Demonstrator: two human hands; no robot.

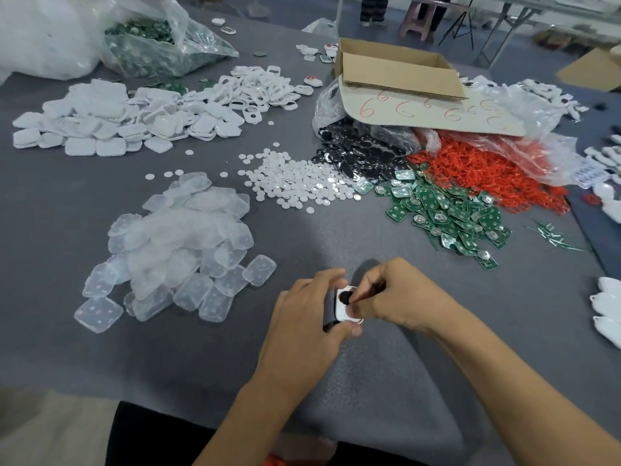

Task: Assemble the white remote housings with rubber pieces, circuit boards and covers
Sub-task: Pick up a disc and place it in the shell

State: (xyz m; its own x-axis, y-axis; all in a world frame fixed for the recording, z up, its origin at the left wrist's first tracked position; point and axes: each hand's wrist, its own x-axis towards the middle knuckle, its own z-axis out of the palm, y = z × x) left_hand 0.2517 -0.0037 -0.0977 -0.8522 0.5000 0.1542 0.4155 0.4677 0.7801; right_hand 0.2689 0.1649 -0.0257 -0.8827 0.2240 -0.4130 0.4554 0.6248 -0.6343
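Fingers of left hand and right hand pinch white housing.

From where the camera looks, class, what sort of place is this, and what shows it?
Probably an electronics assembly workshop: heaps of white square plastic housings, small green circuit boards and red rubber rings lie on a grey-covered table.

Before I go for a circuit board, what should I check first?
1. Grip of left hand on white housing: ok.
2. Pinch of right hand on black piece at the housing's opening: ok.
3. Seating of black piece: cannot tell.
4. Path to circuit boards, on the right: ok.
5. Supply of clear covers, on the left: ok.
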